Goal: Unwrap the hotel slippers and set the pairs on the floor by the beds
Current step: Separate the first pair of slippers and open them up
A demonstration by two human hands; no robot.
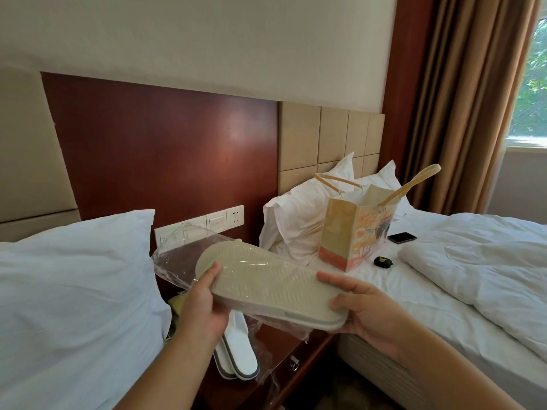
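Slippers in hand: a beige pair [266, 285], sole up, inside its clear wrapper [174, 258], held above the desk [296, 344] between the two beds.
Left hand [201, 303]: grasps the toe end, thumb on the sole, fingers underneath.
Right hand [364, 306]: grasps the heel end, thumb on top.
Second pair: white slippers [236, 353] lie near the desk's front edge with clear plastic around them; probably also wrapped, though the left arm covers part.
Done: nothing, by the look of it; no slippers show on the floor.
Left: open both wrappers, then set each pair by a bed.
Hidden: the floor [349, 392] is only a dim strip below the desk's front; the held slippers' uppers face down; one slipper or two in the packet cannot be told.
Around: a paper bag [352, 232], a phone [401, 237] and a small black case [382, 261] on the right bed [473, 261].
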